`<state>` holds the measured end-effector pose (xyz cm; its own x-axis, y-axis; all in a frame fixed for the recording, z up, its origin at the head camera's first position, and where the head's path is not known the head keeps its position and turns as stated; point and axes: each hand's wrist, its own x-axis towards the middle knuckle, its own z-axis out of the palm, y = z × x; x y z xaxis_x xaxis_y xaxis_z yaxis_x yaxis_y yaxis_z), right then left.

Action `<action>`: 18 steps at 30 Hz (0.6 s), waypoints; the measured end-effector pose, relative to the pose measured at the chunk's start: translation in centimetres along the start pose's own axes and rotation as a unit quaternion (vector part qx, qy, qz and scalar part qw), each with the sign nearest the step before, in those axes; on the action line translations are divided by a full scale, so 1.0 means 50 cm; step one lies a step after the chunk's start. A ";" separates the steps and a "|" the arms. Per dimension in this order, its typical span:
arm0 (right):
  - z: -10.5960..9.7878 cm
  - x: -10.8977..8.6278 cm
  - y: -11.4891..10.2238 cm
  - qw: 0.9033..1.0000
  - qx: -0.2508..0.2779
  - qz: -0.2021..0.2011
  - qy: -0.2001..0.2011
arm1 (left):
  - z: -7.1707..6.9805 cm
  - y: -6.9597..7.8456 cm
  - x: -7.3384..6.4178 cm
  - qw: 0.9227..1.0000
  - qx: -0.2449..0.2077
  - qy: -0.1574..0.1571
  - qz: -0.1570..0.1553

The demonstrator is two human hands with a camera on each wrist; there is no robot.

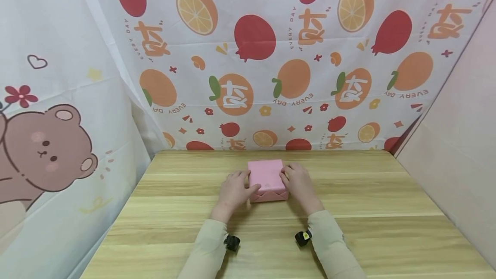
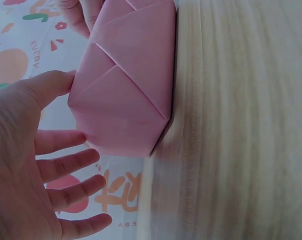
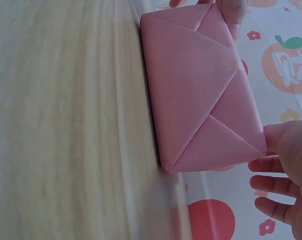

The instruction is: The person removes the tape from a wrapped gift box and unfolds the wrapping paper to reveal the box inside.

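A pink paper-wrapped box (image 1: 266, 175) lies on the wooden table, its near end closed with folded, overlapping flaps. The left hand (image 1: 235, 190) touches its left side; in the left wrist view, thumb and index fingertip meet the box (image 2: 126, 75) while the other fingers spread out, nearly straight. On the opposite side, the right hand (image 1: 299, 183) rests its thumb and fingertips along the right edge. From the right wrist view, the right thumb touches a top corner of the box (image 3: 201, 90), and the other fingers extend loosely beside it. Parts of the fingertips are hidden behind the box.
The wooden table (image 1: 372, 210) extends on both sides of the box. Behind it hangs a fruit-print curtain (image 1: 271, 68); a white cloth with a bear (image 1: 46, 150) hangs at left, a pale one (image 1: 461, 132) at right. Black wrist cameras (image 1: 232, 243) sit on both sleeves.
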<state>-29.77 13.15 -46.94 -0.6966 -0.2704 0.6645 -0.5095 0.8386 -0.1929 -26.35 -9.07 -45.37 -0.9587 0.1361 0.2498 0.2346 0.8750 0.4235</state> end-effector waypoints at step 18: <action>0.008 0.017 0.000 0.995 -0.066 -0.070 -0.003 | 0.002 -0.004 0.001 1.000 -0.023 -0.007 -0.012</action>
<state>-30.55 12.71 -46.69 -0.6257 -0.3917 0.6746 -0.5318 0.8468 -0.0015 -26.48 -9.21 -45.52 -0.9665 0.1218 0.2258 0.2173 0.8563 0.4685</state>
